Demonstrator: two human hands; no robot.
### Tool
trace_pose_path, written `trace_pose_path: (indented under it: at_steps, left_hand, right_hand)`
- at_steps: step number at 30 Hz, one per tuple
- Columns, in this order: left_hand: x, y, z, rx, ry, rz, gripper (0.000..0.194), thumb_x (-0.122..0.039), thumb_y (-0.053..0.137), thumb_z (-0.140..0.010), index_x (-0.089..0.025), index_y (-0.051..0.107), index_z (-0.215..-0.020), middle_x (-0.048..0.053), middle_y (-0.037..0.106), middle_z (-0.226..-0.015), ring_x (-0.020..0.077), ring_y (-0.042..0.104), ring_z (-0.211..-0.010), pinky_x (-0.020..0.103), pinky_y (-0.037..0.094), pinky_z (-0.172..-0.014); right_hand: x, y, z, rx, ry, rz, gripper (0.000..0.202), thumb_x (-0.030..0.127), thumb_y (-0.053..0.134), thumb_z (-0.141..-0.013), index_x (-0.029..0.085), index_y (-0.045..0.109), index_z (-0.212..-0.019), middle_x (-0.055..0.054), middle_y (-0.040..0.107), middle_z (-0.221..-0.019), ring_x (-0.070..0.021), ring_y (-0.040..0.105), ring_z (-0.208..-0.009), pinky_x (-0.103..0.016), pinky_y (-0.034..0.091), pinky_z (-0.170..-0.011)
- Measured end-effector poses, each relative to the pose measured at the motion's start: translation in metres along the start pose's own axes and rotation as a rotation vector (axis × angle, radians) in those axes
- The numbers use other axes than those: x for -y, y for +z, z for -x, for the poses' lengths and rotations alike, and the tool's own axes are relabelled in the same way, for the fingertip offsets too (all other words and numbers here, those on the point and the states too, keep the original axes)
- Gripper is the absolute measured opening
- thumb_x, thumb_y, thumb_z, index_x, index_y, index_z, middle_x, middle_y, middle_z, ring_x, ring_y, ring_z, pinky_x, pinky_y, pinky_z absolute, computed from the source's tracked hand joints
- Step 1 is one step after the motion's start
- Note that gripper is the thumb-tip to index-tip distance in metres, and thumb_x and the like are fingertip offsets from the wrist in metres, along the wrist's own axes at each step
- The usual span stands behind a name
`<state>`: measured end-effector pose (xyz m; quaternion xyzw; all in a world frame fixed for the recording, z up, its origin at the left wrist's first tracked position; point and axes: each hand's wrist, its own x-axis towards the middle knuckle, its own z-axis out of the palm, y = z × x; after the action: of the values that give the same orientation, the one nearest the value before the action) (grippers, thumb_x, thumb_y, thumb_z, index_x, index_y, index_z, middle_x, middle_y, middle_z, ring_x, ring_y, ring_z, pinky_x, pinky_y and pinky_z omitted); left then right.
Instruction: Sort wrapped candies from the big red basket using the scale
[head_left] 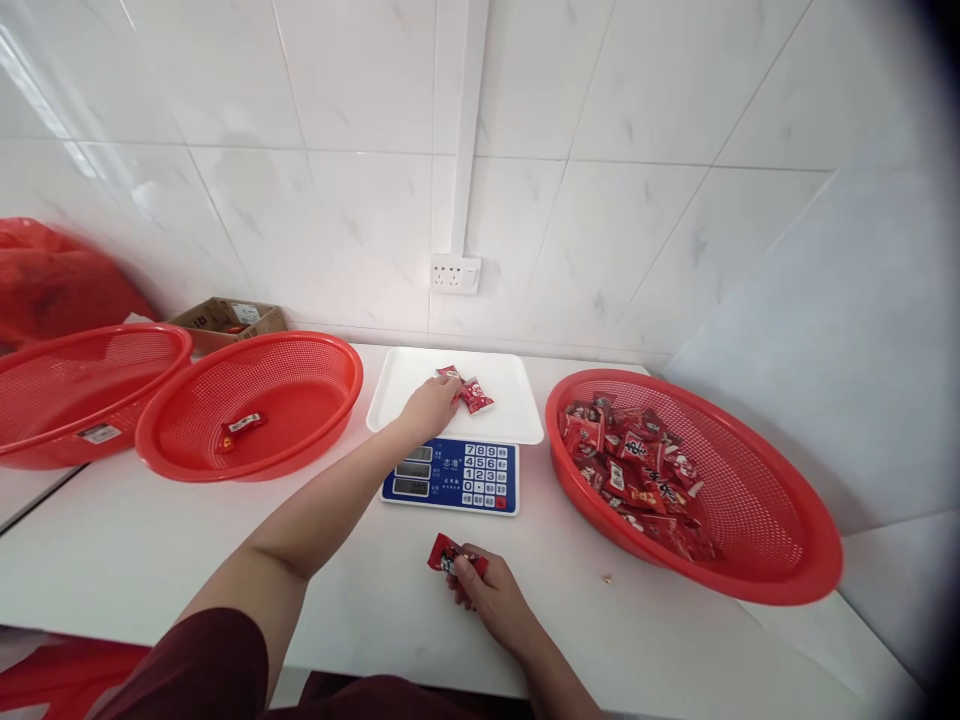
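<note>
Over the white tray [390,392] of the scale, my left hand [433,406] has its fingers closed on a small red packet [448,372], partly covered by the fingertips. Another red packet [477,396] lies on the tray just right of those fingers. My right hand [484,592] is in front of the scale, closed around a red packet [444,552] with dark and white print. Between the hands is the scale's blue keypad panel [452,476]. Many red packets [637,450] fill the left part of the red basket [780,520] at the right.
A red basket [330,440] at the left holds a couple of small packets [244,424]. Further left are another red basket [161,375], a cardboard box [268,320] and a red bag [60,285]. A tiny gold-coloured bit [607,579] lies near the right basket.
</note>
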<state>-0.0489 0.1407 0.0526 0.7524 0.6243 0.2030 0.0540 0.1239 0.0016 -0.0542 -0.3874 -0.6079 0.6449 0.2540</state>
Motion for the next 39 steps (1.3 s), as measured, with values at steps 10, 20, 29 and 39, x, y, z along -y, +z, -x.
trace_pose_path:
  at_steps: [10, 20, 29, 39]
  left_hand:
    - [0.014, -0.004, 0.008, 0.025, 0.038, -0.025, 0.027, -0.033, 0.043, -0.087, -0.026, 0.059, -0.107, 0.004, 0.059, -0.110, 0.0234, 0.049, -0.107, 0.034, 0.041, -0.088]
    - [0.008, 0.007, -0.005, 0.004, 0.000, -0.139, 0.018, -0.012, 0.045, -0.080, -0.019, 0.058, -0.091, 0.009, 0.058, -0.102, 0.0233, 0.053, -0.097, 0.033, 0.044, -0.081]
    - [0.064, -0.074, 0.043, -0.336, -0.328, -0.323, 0.020, -0.011, 0.045, -0.076, -0.018, 0.055, -0.092, 0.013, 0.056, -0.101, 0.0310, 0.051, -0.097, 0.043, 0.045, -0.075]
    - [0.036, -0.022, -0.014, 0.081, 0.177, -0.215, 0.060, 0.001, 0.037, -0.073, -0.023, 0.044, -0.127, 0.002, 0.043, -0.137, 0.0187, 0.025, -0.132, 0.034, 0.025, -0.107]
  right_hand:
    - [-0.001, 0.003, 0.000, 0.048, -0.058, 0.056, 0.048, 0.060, 0.042, -0.081, 0.015, 0.054, -0.069, -0.002, 0.053, -0.065, -0.0118, 0.049, -0.057, -0.025, 0.040, -0.056]
    - [-0.003, 0.000, 0.000, 0.021, -0.070, 0.046, 0.049, 0.062, 0.040, -0.081, 0.015, 0.052, -0.071, -0.003, 0.055, -0.068, -0.0114, 0.050, -0.056, -0.024, 0.040, -0.054]
    - [-0.001, 0.001, 0.001, 0.033, -0.043, 0.040, 0.050, 0.063, 0.042, -0.079, 0.016, 0.053, -0.070, -0.002, 0.054, -0.067, -0.0124, 0.050, -0.057, -0.025, 0.040, -0.055]
    - [-0.002, 0.002, 0.000, 0.013, -0.037, 0.044, 0.050, 0.062, 0.042, -0.079, 0.015, 0.054, -0.071, -0.002, 0.054, -0.066, -0.0119, 0.050, -0.055, -0.025, 0.040, -0.055]
